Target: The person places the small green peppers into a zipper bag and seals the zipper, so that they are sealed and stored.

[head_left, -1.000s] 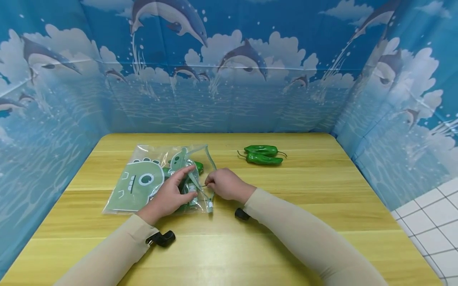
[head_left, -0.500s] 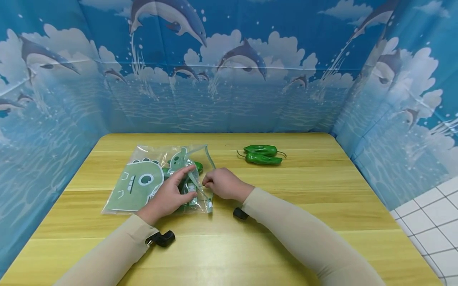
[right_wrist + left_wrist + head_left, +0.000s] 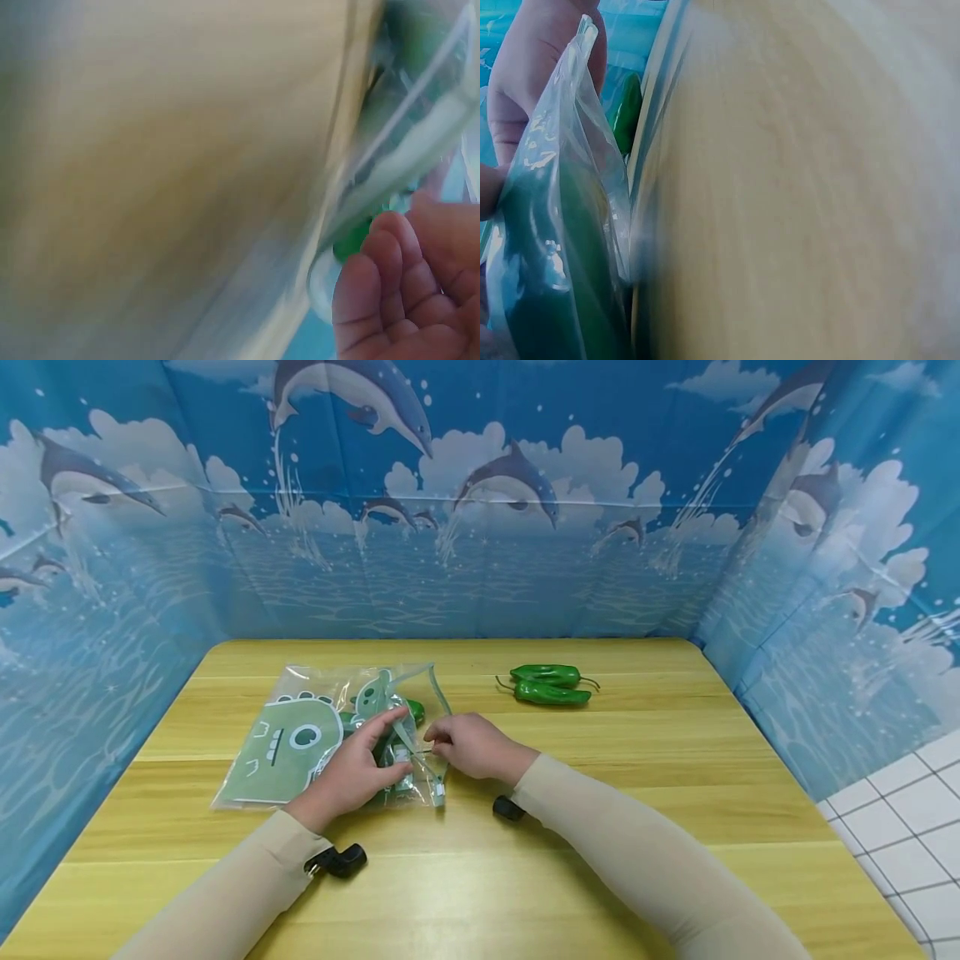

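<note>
A clear zip bag (image 3: 300, 752) with a green cartoon monster print lies flat on the table, its mouth toward the right. My left hand (image 3: 352, 777) holds the bag near its mouth, thumb and index finger spread apart over it. Through the plastic a green pepper (image 3: 416, 711) shows, and more green lies under the left hand. At the mouth, my right hand (image 3: 476, 747) pinches a thin dark stem (image 3: 426, 752); the pepper below it is mostly hidden by bag and hand. In the right wrist view several curled fingers (image 3: 360, 300) show beside the bag's edge.
Two green peppers (image 3: 551, 693) lie side by side at the back right of the wooden table (image 3: 637, 777). The bag's slider (image 3: 438, 792) sits at its near right corner. A blue dolphin curtain (image 3: 480, 577) encloses the table's back and sides.
My right hand shifts very slightly at the bag's mouth, and more of the pinched stem shows now. The left hand and the two peppers outside stay put.
</note>
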